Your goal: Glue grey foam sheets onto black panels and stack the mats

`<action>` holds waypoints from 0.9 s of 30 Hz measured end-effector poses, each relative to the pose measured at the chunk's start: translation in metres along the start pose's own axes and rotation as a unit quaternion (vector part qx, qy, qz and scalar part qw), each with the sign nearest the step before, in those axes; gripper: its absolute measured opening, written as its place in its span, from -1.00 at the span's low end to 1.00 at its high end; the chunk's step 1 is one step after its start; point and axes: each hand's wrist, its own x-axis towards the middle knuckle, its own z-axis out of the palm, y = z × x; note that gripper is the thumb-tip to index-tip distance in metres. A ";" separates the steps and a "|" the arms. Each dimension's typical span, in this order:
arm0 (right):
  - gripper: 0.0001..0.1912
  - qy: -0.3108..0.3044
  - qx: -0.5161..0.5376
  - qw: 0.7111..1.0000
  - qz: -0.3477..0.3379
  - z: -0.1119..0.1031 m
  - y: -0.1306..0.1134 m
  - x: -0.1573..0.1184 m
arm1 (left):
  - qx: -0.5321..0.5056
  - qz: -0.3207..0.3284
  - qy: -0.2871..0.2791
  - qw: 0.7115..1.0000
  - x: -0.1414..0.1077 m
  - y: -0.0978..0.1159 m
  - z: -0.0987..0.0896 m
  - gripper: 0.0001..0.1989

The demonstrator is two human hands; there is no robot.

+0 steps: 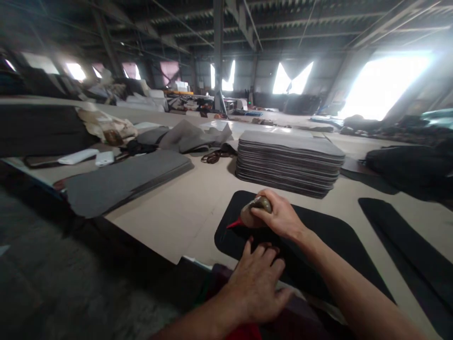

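Dark roof beams (304, 38) crossed above a pale worktop (166, 208). Close to its near edge lay a round-cornered black panel (329, 231). The right hand (281, 215) had its grip closed round a bottle (250, 215), whose red nozzle (234, 223) pointed at the panel's left end. The left hand (258, 281), fingers spread and grasping nothing, lay over the panel's near edge. A narrow band of worktop separated the panel from the grey stack (288, 163) behind; wider room stretched leftward to a flat grey pile (127, 182), less rightward before a dark strip (406, 241).
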 end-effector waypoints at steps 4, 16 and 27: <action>-0.77 0.035 -0.072 0.997 -0.010 0.000 0.008 0.017 | -0.008 0.003 0.005 1.000 -0.001 0.000 -0.001 -0.49; -0.80 0.019 -0.016 1.000 -0.007 -0.008 0.013 0.025 | -0.011 0.006 0.007 1.000 -0.001 -0.002 0.000 -0.50; -0.77 0.061 -0.135 0.989 -0.023 -0.006 0.032 0.044 | -0.023 0.007 -0.004 1.000 0.000 -0.002 0.000 -0.49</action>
